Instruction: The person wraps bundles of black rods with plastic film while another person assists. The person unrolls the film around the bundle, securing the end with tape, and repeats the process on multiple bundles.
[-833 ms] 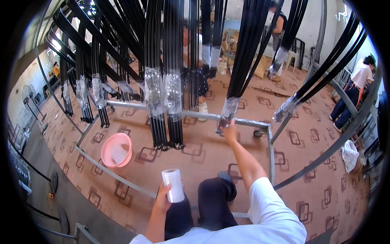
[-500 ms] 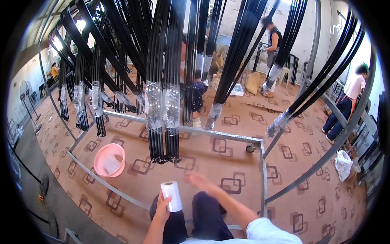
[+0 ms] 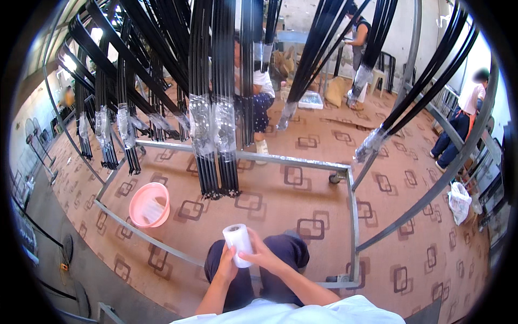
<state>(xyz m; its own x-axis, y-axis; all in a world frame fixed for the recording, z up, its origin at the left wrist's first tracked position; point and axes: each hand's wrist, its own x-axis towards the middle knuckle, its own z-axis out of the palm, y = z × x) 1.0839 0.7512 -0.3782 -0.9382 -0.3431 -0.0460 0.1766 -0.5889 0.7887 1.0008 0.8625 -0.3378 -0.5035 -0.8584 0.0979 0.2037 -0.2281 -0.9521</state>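
A roll of clear plastic film (image 3: 236,242) stands tilted above my knees, its hollow core facing up. Wrapped round its left side is my left hand (image 3: 226,263), closed. On the right side, my right hand (image 3: 261,251) has its fingers pressed against the film, so both hands hold the roll. In front of me hang two bundles of black strips (image 3: 215,175), bound with clear film wrap (image 3: 224,127) near their lower ends.
More black bundles hang left and right from a metal rack, whose lower frame (image 3: 297,161) surrounds my knees. A pink basin (image 3: 149,205) sits on the patterned floor at left. One person (image 3: 259,102) sits behind the bundles; others stand at the back (image 3: 358,40) and right (image 3: 468,116).
My right hand has come in from the right and now grips the roll. The roll has shifted slightly up and right. Behind the bundles, the seated person shows more fully.
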